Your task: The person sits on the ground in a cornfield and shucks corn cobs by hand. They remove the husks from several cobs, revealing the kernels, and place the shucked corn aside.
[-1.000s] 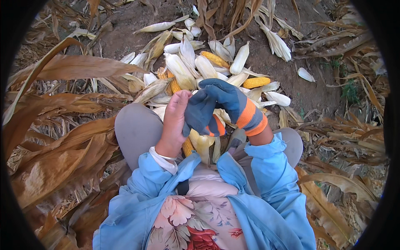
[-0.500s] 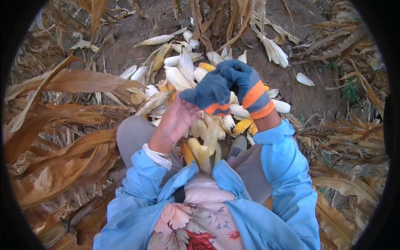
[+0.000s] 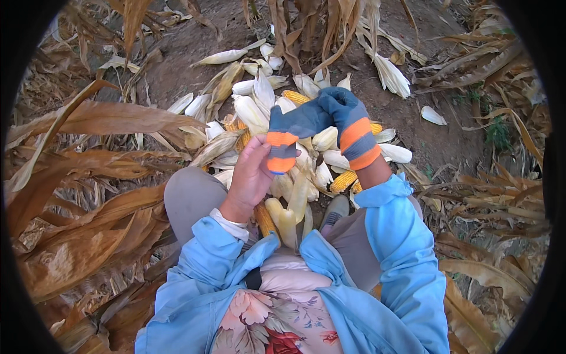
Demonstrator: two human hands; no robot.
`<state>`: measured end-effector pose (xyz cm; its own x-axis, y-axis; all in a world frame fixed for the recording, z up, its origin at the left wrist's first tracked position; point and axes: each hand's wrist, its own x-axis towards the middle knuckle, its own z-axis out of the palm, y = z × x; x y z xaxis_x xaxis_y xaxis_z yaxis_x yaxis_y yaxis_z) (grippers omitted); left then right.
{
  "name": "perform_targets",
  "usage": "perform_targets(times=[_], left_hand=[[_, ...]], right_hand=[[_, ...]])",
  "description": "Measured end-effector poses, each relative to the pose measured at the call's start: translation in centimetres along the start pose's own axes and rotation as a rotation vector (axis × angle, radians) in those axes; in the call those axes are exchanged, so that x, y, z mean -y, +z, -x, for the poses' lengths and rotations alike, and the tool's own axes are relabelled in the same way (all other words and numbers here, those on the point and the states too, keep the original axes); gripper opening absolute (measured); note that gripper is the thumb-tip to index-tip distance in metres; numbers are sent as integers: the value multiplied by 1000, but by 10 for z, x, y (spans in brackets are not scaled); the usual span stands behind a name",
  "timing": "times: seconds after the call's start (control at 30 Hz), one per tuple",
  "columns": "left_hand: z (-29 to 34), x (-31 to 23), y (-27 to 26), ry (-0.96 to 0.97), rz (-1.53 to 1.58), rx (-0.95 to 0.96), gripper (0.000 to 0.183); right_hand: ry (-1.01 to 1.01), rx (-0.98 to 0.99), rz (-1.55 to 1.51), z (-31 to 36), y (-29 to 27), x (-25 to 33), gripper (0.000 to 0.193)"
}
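My bare left hand (image 3: 250, 180) pinches the orange-and-grey cuff of a loose blue work glove (image 3: 298, 122). The matching glove is on my right hand (image 3: 346, 121), whose fingers are closed on the finger end of the loose one. So the loose glove stretches between both hands, cuff toward the left. Beneath them lies a pile of corn husks and cobs, with a husk-covered ear (image 3: 250, 112) just beyond the glove. Close to my lap are a bare yellow cob (image 3: 265, 219) and a pale peeled husk (image 3: 288, 221).
My bent knees (image 3: 191, 197) frame the pile, and a shoe (image 3: 337, 207) shows between them. Dry brown corn leaves (image 3: 100, 221) crowd the left; more dry leaves (image 3: 495, 268) lie on the right. Dry stalks (image 3: 306, 35) stand at the far side on brown soil (image 3: 171, 65).
The loose glove's cuff has swung left and opened toward my left hand, which now grips it. Earlier that hand was at the glove's fingertip. My right hand keeps hold.
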<state>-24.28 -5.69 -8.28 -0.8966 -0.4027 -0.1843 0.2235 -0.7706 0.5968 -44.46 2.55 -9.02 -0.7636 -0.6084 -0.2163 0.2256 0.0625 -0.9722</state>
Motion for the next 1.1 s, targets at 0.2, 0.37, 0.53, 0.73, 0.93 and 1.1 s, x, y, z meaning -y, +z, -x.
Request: perform_targets(times=[0.2,0.37,0.53,0.73,0.93,1.1], left_hand=[[-2,0,-13,35,-96,-225,18],[-1,0,-16,0,-147,-334,14],[-3,4,-18,-31,-197,-386,16],[-3,7,-16,93,-274,-431,20],[-3,18,-16,282,-665,-438,16],[-2,17,-18,352,-881,-432,25]], right_hand=[[-495,-96,546,14,16,11,30],[-545,422,509,54,44,30,32],[-664,503,924,59,46,8,25],[-400,302,659,61,46,1,21],[-156,290,558,58,43,-8,24],[-58,301,536,60,44,-5,24]])
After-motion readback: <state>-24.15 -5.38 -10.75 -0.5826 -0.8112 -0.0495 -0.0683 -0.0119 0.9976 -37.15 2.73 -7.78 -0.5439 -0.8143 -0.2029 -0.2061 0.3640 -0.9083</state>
